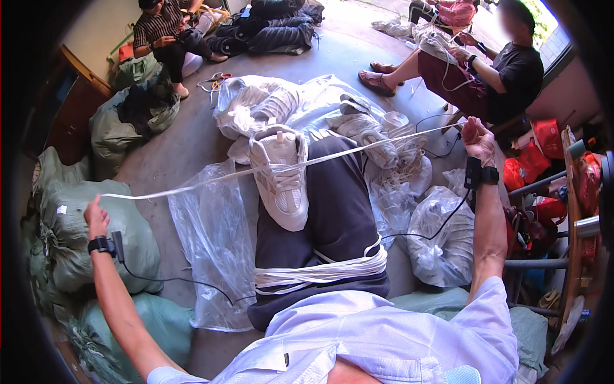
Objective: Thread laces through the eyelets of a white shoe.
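A white sneaker [279, 176] rests on my dark-trousered legs, its toe pointing toward me. One long white shoelace [211, 184] is stretched nearly straight across it, from far left to far right. My left hand [96, 216] pinches one end out at the left. Raised higher at the right, my right hand [478, 137] has its fingers closed on the other end. Over the sneaker's tongue, the lace passes at the upper eyelets; how it threads there is too small to tell. A bundle of white laces [326, 272] lies across my lap.
Clear plastic bags of shoes [256, 105] lie beyond my knees, and another filled bag [441, 237] sits at my right. Green sacks [102, 230] line the left. A wooden rack [572, 243] with red items stands at right. Other people sit working farther off. Black cables run from my wrist bands.
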The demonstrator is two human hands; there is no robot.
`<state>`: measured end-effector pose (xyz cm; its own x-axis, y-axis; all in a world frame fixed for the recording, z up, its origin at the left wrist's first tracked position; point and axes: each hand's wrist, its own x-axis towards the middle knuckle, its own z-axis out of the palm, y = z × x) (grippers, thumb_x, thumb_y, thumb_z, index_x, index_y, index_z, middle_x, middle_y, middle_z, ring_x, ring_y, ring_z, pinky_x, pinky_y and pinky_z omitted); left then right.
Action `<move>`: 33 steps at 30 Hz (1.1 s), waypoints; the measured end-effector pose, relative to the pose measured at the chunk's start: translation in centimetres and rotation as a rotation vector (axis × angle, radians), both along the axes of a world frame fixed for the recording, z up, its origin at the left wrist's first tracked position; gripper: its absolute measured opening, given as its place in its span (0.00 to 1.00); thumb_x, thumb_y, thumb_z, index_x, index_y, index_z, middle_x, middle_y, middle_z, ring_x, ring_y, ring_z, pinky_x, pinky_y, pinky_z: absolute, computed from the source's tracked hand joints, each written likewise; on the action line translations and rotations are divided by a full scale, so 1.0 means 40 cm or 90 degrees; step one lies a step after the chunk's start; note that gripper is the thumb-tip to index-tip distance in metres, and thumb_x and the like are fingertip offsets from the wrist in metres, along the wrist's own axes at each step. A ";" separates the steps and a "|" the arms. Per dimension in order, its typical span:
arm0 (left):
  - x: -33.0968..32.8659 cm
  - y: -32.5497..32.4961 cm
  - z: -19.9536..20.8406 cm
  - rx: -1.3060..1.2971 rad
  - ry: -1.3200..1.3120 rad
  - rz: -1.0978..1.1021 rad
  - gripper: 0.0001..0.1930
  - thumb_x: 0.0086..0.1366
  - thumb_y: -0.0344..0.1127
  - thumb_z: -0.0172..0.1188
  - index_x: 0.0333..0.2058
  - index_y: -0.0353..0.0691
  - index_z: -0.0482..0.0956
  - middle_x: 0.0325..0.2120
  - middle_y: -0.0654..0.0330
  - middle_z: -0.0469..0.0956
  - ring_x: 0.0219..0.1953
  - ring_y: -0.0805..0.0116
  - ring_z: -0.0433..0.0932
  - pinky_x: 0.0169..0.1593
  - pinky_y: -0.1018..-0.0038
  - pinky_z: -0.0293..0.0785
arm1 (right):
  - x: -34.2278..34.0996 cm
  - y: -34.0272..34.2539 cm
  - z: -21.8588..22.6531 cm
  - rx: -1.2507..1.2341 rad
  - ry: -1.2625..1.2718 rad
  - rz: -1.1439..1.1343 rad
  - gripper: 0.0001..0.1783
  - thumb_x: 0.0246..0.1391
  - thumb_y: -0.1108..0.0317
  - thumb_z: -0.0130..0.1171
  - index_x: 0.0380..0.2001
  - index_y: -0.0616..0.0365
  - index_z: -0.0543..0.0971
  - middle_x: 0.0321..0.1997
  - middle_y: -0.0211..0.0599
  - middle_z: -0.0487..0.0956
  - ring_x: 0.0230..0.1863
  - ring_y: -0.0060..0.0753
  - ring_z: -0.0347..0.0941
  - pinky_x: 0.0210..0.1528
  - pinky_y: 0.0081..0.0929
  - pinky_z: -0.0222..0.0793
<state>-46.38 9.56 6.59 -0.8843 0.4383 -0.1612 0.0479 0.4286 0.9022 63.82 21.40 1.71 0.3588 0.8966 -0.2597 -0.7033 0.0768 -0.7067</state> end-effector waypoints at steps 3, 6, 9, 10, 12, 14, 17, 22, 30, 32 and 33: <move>0.125 0.008 -0.112 -0.191 0.508 -0.063 0.32 0.55 0.49 0.70 0.53 0.35 0.74 0.48 0.49 0.76 0.51 0.55 0.75 0.55 0.61 0.72 | -0.018 -0.002 -0.002 0.016 0.015 0.014 0.10 0.61 0.65 0.58 0.37 0.60 0.82 0.38 0.42 0.86 0.37 0.37 0.84 0.43 0.34 0.81; 0.776 0.149 -0.059 0.089 0.419 -0.425 0.21 0.59 0.34 0.67 0.51 0.38 0.78 0.51 0.51 0.75 0.53 0.61 0.75 0.56 0.66 0.71 | 0.043 -0.076 0.078 0.127 0.044 0.009 0.12 0.63 0.66 0.55 0.41 0.63 0.81 0.46 0.47 0.84 0.44 0.43 0.83 0.47 0.37 0.80; 1.096 0.075 0.048 0.240 0.566 -0.697 0.16 0.53 0.32 0.68 0.42 0.42 0.80 0.51 0.51 0.72 0.57 0.52 0.69 0.61 0.63 0.63 | 0.016 -0.060 0.127 0.212 0.057 0.027 0.14 0.62 0.65 0.56 0.44 0.64 0.81 0.48 0.48 0.83 0.48 0.43 0.81 0.52 0.39 0.77; 1.155 0.070 0.043 0.253 0.585 -0.759 0.15 0.53 0.32 0.68 0.42 0.43 0.80 0.52 0.51 0.71 0.58 0.51 0.67 0.62 0.61 0.62 | 0.011 -0.063 0.149 0.241 0.075 0.056 0.16 0.62 0.65 0.57 0.46 0.66 0.80 0.49 0.49 0.82 0.52 0.44 0.79 0.56 0.40 0.73; 1.230 0.071 0.009 0.235 0.620 -0.839 0.15 0.53 0.32 0.67 0.40 0.44 0.80 0.54 0.52 0.70 0.60 0.49 0.64 0.63 0.58 0.60 | -0.022 -0.076 0.200 0.276 0.071 0.073 0.17 0.62 0.65 0.57 0.46 0.67 0.80 0.49 0.50 0.82 0.51 0.44 0.79 0.56 0.40 0.73; 1.266 0.091 -0.035 0.165 0.603 -0.878 0.13 0.51 0.32 0.67 0.37 0.43 0.80 0.56 0.53 0.68 0.61 0.49 0.63 0.63 0.56 0.59 | -0.043 -0.104 0.255 0.335 0.063 0.067 0.18 0.61 0.65 0.58 0.47 0.70 0.79 0.49 0.52 0.82 0.49 0.45 0.79 0.56 0.38 0.71; 1.263 0.103 -0.050 0.139 0.524 -0.870 0.12 0.51 0.32 0.67 0.36 0.43 0.79 0.56 0.54 0.67 0.61 0.51 0.63 0.63 0.57 0.59 | -0.022 -0.137 0.316 0.436 0.007 0.116 0.18 0.61 0.65 0.58 0.47 0.70 0.79 0.48 0.51 0.82 0.49 0.44 0.79 0.56 0.39 0.71; 1.260 0.104 -0.056 0.151 0.522 -0.871 0.13 0.49 0.30 0.67 0.36 0.42 0.79 0.56 0.54 0.68 0.61 0.51 0.63 0.64 0.57 0.59 | 0.017 -0.083 0.200 0.351 0.085 0.055 0.20 0.62 0.68 0.55 0.53 0.70 0.74 0.53 0.53 0.80 0.54 0.46 0.77 0.59 0.40 0.70; 1.204 0.065 -0.124 0.173 0.260 -0.662 0.18 0.53 0.36 0.67 0.44 0.39 0.79 0.50 0.51 0.74 0.57 0.56 0.69 0.59 0.61 0.66 | 0.052 0.021 -0.142 0.016 0.127 -0.120 0.17 0.59 0.75 0.54 0.51 0.69 0.76 0.53 0.49 0.80 0.54 0.42 0.77 0.60 0.39 0.71; 1.152 0.055 -0.169 0.081 0.116 -0.593 0.18 0.58 0.42 0.66 0.44 0.39 0.79 0.47 0.52 0.76 0.54 0.59 0.71 0.56 0.62 0.69 | 0.071 0.032 -0.159 0.018 0.068 -0.070 0.14 0.61 0.72 0.56 0.49 0.65 0.79 0.49 0.44 0.83 0.49 0.38 0.80 0.54 0.36 0.75; 1.122 0.048 -0.186 -0.055 -0.074 -0.621 0.20 0.62 0.49 0.62 0.44 0.39 0.79 0.43 0.53 0.78 0.49 0.61 0.73 0.52 0.63 0.70 | 0.076 0.030 -0.162 0.014 0.070 -0.071 0.14 0.61 0.72 0.56 0.49 0.65 0.79 0.49 0.44 0.83 0.49 0.38 0.80 0.54 0.36 0.75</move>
<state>-1.49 11.48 -0.87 -0.1184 0.9496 -0.2901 0.3277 0.3132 0.8914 66.88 22.59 -4.76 0.4275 0.8585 -0.2833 -0.7624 0.1739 -0.6233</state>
